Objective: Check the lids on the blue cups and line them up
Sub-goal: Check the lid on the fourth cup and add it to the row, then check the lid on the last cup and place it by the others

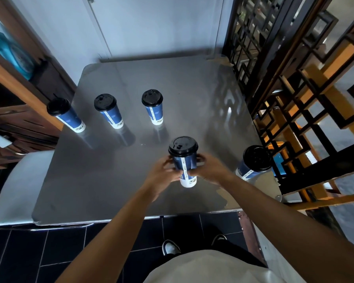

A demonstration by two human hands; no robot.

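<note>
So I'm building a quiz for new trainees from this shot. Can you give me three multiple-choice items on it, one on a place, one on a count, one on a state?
1. Where does the cup nearest the lattice screen stand?
A. at the table's right edge
B. at the far left corner
C. on the floor

2. How many blue cups are in view?
A. three
B. five
C. seven

3. What is happening with the cup nearest the person?
A. it lies on its side
B. it stands untouched
C. both hands grip it

Answers:
1 A: the right-hand cup sits at the right edge of the steel table, beside the lattice screen.
2 B: three cups stand in a far row, plus the held cup and the right-hand one.
3 C: the left hand and right hand wrap its sides; its black lid is on.
</note>
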